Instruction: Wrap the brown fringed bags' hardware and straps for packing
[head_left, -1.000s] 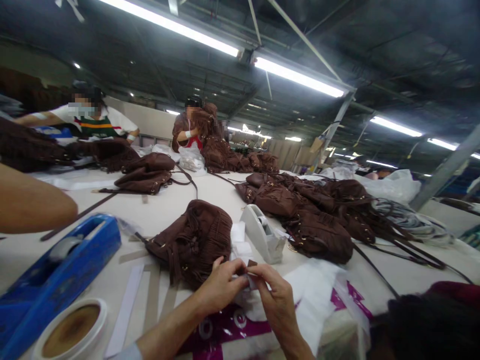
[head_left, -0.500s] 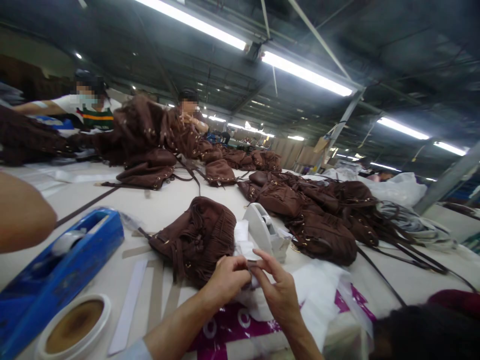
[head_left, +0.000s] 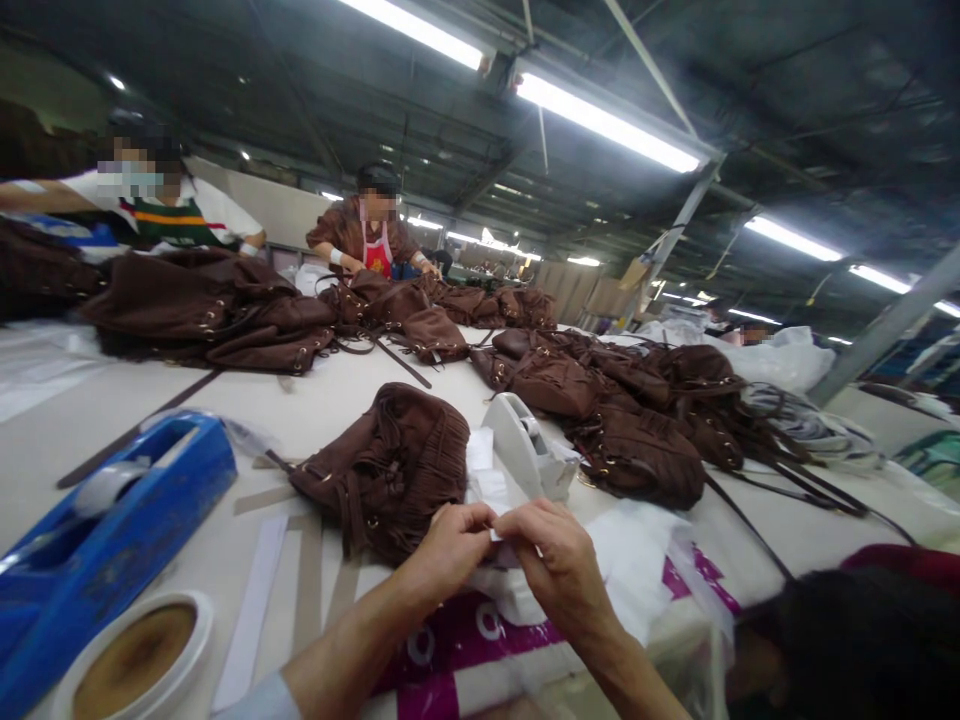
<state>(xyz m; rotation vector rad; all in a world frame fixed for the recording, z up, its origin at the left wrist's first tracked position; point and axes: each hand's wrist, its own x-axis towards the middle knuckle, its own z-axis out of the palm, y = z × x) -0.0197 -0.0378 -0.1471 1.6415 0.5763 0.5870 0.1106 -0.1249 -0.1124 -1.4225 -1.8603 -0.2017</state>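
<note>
Both hands, the left hand [head_left: 448, 548] and right hand [head_left: 556, 558], pinch a small white piece [head_left: 495, 536] between their fingertips, work on it seemingly unfinished, beside a fringed brown drawstring bag [head_left: 397, 462] lying on the counter [head_left: 341, 400].

Bag workshop: long worktable [head_left: 300, 420], heaped brown bags [head_left: 562, 385], tube lights [head_left: 607, 122], aproned workers [head_left: 371, 230].

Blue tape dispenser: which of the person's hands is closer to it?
Left. The left hand is to the right of the blue tape dispenser, not touching it; the right hand is farther off, past the left hand.
</note>
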